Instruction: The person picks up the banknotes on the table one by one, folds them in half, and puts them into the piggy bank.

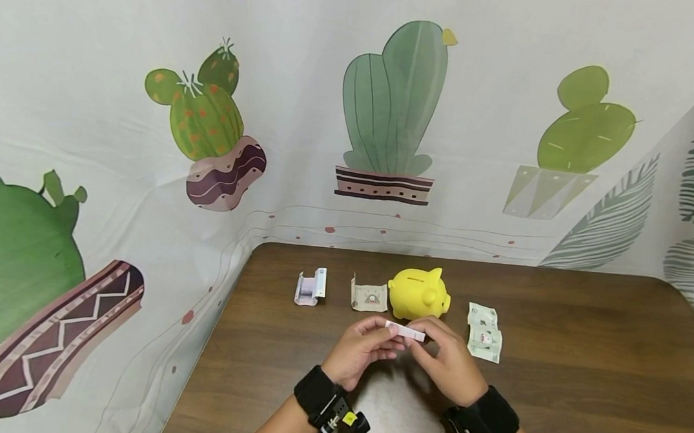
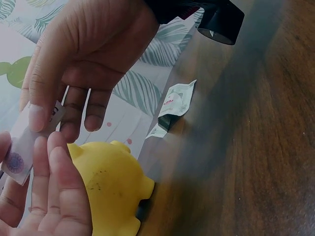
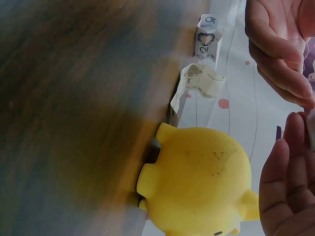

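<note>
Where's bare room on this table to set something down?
On the table, wood is bare from the green note toward the right edge, and from the left grip to the left edge. It's crowded mid-table: the tan note lies close beside the yellow piggy bank, with left grip and right grip pinching a folded note in front.

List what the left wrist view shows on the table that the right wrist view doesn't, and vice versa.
Only the left wrist view: the pale green banknote. Only the right wrist view: the tan banknote and the lilac banknote marked 10. Both: the yellow piggy bank, parts of the left hand, the right hand and the folded banknote they hold.
</note>
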Tool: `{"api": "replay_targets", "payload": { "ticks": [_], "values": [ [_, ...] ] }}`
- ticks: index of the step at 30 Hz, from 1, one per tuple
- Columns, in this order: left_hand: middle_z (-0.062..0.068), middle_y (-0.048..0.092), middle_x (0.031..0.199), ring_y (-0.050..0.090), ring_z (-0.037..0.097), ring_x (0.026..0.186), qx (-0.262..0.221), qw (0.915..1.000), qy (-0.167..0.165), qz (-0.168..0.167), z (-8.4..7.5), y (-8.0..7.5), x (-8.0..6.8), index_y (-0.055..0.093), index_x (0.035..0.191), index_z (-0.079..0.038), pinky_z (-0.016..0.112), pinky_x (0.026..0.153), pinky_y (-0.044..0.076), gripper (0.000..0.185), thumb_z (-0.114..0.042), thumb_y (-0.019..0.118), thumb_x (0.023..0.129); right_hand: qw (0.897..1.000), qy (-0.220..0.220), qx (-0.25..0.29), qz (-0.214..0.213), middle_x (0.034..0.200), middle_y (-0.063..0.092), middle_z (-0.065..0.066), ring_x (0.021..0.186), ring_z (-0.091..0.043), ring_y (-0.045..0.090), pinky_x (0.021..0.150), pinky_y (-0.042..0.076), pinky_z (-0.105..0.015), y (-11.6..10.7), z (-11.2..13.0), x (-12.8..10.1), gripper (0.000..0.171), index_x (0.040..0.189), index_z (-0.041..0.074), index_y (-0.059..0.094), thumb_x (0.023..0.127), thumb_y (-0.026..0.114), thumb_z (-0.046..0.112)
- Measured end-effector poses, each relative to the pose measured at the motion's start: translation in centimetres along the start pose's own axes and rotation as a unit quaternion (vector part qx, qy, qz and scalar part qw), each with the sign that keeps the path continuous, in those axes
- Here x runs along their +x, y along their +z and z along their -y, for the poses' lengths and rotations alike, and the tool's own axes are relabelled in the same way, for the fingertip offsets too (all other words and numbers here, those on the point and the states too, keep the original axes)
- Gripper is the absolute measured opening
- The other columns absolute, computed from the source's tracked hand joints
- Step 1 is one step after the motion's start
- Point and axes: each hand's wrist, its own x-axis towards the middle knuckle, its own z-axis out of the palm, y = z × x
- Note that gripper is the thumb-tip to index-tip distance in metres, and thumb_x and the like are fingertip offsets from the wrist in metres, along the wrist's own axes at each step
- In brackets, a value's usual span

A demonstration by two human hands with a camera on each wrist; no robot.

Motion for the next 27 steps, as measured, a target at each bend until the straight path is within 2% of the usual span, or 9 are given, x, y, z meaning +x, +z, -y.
{"api": "replay_targets", "payload": {
  "ticks": [6, 11, 14, 18, 27],
  "values": [
    [-0.004, 0.074, 0.085, 0.070, 0.008, 0.081, 0.002, 1.0000, 0.003, -0.003, 0.02, 0.01, 0.02, 0.064, 0.094, -0.011, 0.024, 0.076, 0.057, 0.005, -0.015, 0.064, 0.097, 1.000, -0.009, -0.001, 0.001, 0.104, 0.068, 0.007, 0.094, -0.004, 0.060, 0.081, 0.050, -0.015, 0.03, 0.05, 0.04, 0.032, 0.109, 0.016, 0.069, 0.085, 0.076, -0.003],
    [-0.004, 0.074, 0.084, 0.070, 0.008, 0.080, 0.005, 0.9999, 0.001, -0.010, -0.03, 0.06, 0.02, 0.065, 0.092, -0.010, 0.023, 0.076, 0.057, 0.006, -0.014, 0.063, 0.097, 1.000, -0.011, -0.012, 0.010, 0.112, 0.069, 0.002, 0.096, -0.003, 0.061, 0.078, 0.056, -0.025, -0.01, 0.15, 0.04, 0.046, 0.125, 0.014, 0.066, 0.084, 0.077, -0.002],
    [-0.004, 0.074, 0.085, 0.070, 0.009, 0.081, 0.007, 0.9998, -0.002, -0.016, -0.07, 0.07, 0.00, 0.065, 0.095, -0.010, 0.024, 0.077, 0.057, 0.005, -0.014, 0.063, 0.096, 1.000, -0.013, -0.004, 0.019, 0.116, 0.069, 0.000, 0.098, -0.004, 0.061, 0.077, 0.058, -0.029, -0.14, 0.20, 0.05, 0.049, 0.130, 0.013, 0.065, 0.085, 0.076, -0.003],
    [-0.002, 0.073, 0.087, 0.069, 0.010, 0.082, 0.004, 0.9998, -0.001, -0.017, -0.03, 0.02, 0.00, 0.066, 0.100, -0.009, 0.025, 0.077, 0.056, 0.006, -0.013, 0.063, 0.095, 1.000, -0.022, 0.003, 0.021, 0.116, 0.068, 0.002, 0.101, -0.007, 0.062, 0.079, 0.057, -0.024, -0.22, 0.22, 0.04, 0.044, 0.125, 0.015, 0.068, 0.086, 0.075, -0.004],
    [-0.001, 0.071, 0.094, 0.068, 0.010, 0.084, 0.003, 0.9999, 0.005, -0.010, -0.03, -0.02, -0.05, 0.063, 0.115, -0.003, 0.025, 0.078, 0.056, 0.022, -0.010, 0.063, 0.095, 0.999, -0.043, 0.000, 0.000, 0.111, 0.070, 0.002, 0.098, -0.010, 0.065, 0.083, 0.053, -0.014, 0.19, 0.34, 0.02, 0.041, 0.118, 0.016, 0.070, 0.084, 0.076, -0.004]
  ]
}}
